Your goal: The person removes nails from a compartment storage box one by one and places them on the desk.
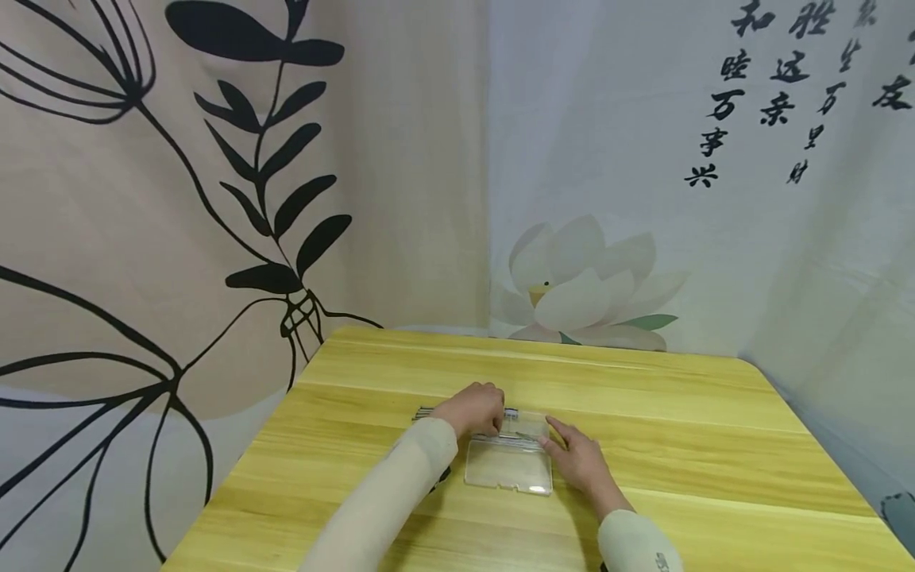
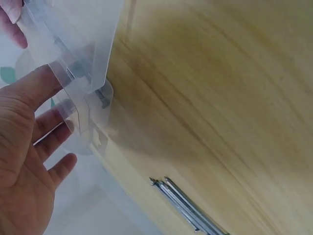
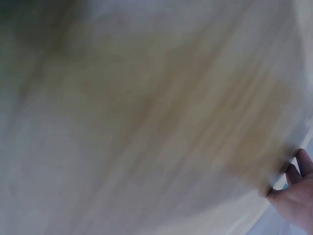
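both hands point(image 1: 475, 409) point(image 1: 582, 461) (fingers straight) on clear case point(image 1: 509, 470)

I see the clear box point(image 1: 509, 465) lying mid-table point(image 1: 679, 413), nearer the front edge. My left hand point(image 1: 475, 409) sits behind its left corner, my right hand point(image 1: 582, 461) at its right side, metal rods point(image 2: 188, 208) just left.
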The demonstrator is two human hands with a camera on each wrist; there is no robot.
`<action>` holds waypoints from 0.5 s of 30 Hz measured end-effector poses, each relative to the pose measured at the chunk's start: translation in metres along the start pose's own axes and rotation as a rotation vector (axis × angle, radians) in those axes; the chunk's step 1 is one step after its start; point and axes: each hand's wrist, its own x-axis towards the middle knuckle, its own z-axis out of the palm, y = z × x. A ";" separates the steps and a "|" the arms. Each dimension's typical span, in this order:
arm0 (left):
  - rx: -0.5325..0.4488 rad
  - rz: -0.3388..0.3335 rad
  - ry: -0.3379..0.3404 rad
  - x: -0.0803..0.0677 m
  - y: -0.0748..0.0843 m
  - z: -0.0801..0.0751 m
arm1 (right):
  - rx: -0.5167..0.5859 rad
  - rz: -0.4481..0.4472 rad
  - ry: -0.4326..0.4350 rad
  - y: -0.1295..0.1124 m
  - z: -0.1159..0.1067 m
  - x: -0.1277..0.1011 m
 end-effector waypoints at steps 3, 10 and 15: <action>0.003 0.015 0.000 0.001 0.000 0.001 | -0.006 -0.005 0.011 0.001 0.000 0.000; -0.121 0.042 0.124 -0.008 -0.011 0.007 | -0.007 -0.007 0.001 0.002 0.001 0.000; -0.269 -0.049 0.182 -0.028 -0.034 0.002 | -0.003 -0.009 -0.001 0.000 0.001 -0.001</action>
